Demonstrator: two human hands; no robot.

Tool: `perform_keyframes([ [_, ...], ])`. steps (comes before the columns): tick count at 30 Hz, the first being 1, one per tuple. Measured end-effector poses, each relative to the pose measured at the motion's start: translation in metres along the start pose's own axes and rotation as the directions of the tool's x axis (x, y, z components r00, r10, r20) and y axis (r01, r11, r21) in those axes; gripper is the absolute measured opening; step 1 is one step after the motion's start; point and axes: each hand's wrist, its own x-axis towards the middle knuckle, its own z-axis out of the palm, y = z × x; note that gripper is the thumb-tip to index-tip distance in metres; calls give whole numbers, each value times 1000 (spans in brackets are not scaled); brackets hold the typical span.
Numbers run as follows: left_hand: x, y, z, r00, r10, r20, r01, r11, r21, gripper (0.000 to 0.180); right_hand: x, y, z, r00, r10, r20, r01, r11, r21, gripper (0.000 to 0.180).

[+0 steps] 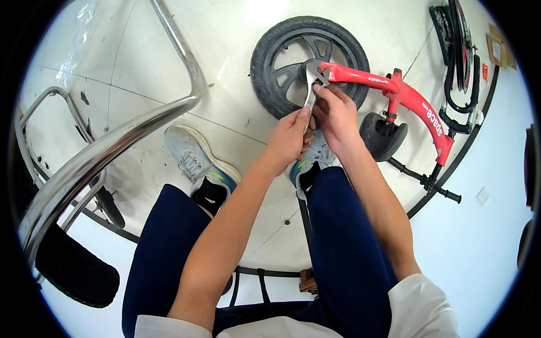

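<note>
At the far left we see a bent chrome tube frame [112, 138] arching over the pale tiled floor [225, 34], with a black padded part [73, 270] below it near the lower edge. Next to it, our left shoe [194, 158], grey and white, rests flat on the floor, and our dark blue trousers [169, 242] fill the bottom of the view.

Toward the middle, our left hand [290, 138] is closed around the lower end of the handle of a silver adjustable wrench [313, 90], thumb and fingers pinching it. The wrench stands nearly upright, its head at the hub of a black wheel [282, 62] that lies on the floor just ahead of our knees.

Just to the right, our right hand [338, 115] is curled over the wrench handle higher up, fingers folded on it, touching the left hand. Our right shoe [310, 160] shows partly beneath both hands.

Further right, the red frame [406, 96] of a small balance bike runs from the wheel's hub away toward the right, lying on its side. A black saddle [383, 135] hangs under it, and a black handlebar [428, 183] points down to the right. At the upper right edge, more black bike parts [459, 62] lie on the floor, well apart from our hands.
</note>
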Motion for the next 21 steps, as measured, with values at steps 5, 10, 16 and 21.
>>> perform_keyframes([
  [5,5,-10,6,1000,12,-13,-13,997,-77,38,1,3,-3,995,79,58,-79,997,-5,26],
  [10,6,-10,11,1000,18,-5,-18,995,-99,39,2,2,-1,999,13,35,-11,998,-65,30],
  [16,5,-9,10,1000,13,-5,-13,995,-101,39,5,4,0,999,4,44,-3,999,-40,28],
  [21,5,-9,10,1000,25,-10,-26,994,-105,39,6,2,2,989,141,44,-145,981,131,26],
])
